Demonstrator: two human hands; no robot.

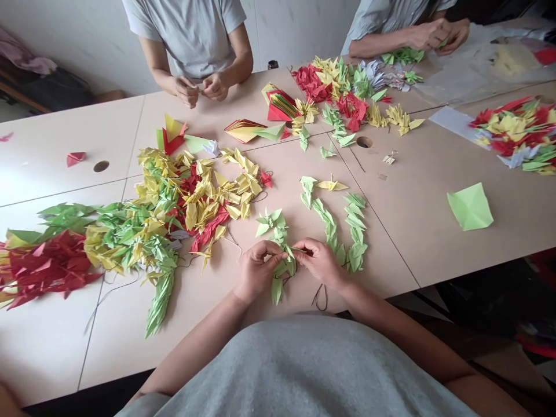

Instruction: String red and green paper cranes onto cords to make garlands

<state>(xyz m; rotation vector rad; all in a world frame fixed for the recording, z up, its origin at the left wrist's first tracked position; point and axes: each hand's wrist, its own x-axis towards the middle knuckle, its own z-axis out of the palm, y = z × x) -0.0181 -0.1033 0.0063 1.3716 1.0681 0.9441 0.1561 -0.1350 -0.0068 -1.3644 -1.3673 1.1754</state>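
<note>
My left hand [256, 271] and my right hand [319, 263] meet at the near table edge, both closed on a short string of green paper cranes [281, 267]. The fingers pinch the cranes from either side. A longer garland of green cranes [336, 229] curves in a U just right of my right hand, with one yellow crane [330, 185] at its top. A dark thread [320, 296] loops on the table below my right wrist.
A big heap of yellow, red and green cranes [191, 197] lies to the left, with strung bundles [65, 255] beyond. A green folded sheet [470, 207] lies right. Two other people fold paper at the far side, near more piles [347, 92]. Table holes [364, 142] show.
</note>
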